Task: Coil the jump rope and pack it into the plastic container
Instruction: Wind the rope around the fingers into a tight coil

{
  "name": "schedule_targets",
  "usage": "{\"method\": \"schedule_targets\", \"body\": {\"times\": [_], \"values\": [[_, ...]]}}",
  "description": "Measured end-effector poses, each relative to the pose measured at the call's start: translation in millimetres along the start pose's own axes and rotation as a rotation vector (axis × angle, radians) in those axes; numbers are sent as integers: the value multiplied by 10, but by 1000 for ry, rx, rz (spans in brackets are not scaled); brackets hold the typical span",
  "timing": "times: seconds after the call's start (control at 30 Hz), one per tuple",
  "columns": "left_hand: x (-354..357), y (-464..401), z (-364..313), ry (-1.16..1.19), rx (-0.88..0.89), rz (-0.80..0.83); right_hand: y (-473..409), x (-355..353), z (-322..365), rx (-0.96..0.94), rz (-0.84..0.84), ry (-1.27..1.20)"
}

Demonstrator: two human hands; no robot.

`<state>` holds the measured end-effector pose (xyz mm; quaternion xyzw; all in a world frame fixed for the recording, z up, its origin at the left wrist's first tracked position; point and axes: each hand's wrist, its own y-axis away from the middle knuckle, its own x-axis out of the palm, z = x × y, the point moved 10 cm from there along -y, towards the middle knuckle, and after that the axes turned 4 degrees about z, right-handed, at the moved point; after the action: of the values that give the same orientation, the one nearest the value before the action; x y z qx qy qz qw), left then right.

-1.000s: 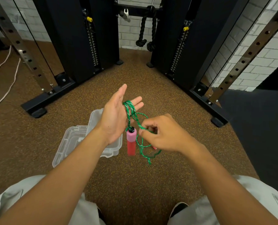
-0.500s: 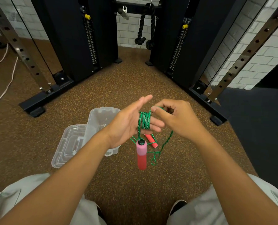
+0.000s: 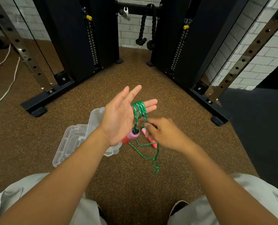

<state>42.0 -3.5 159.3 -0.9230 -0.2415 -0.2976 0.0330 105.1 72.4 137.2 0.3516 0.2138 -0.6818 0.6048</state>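
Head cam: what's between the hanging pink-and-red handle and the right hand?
The second pink-and-red handle, partly hidden by the right hand, with green braided rope strands crossing the gap beside the hanging handle.

A brown speckled floor [image 3: 135, 82] carried everything. The clear plastic container [image 3: 73, 142] lay open on it, lid beside the tub. Behind the container stood the black machine base [image 3: 42, 101]; left of that, a white cord [image 3: 3, 93] trailed.

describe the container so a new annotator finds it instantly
On the brown speckled floor between the black machine columns, look just below the open left hand. The clear plastic container lies open there, lid flipped out; it is the only see-through thing on the floor.
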Motion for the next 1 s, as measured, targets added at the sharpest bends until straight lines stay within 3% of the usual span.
{"method": "schedule_targets", "body": {"times": [0.3, 0.47, 0.6, 0.77, 1.0], "values": [[-247, -30, -85, -89, 89, -137, 56, 282, 230, -56, 115, 188], [-282, -41, -58, -163, 83, -171, 103, 248, 489, -161, 84, 227], [-253, -51, -33, -238, 73, -152, 136, 68, 634, -227, -10, 119], [-66, -56, 130, -425, -23, -3, 156, -247, 628, -230, -136, 47], [142, -20, 255, -482, -111, 151, 162, -679, 250, -135, -280, -13]]}}
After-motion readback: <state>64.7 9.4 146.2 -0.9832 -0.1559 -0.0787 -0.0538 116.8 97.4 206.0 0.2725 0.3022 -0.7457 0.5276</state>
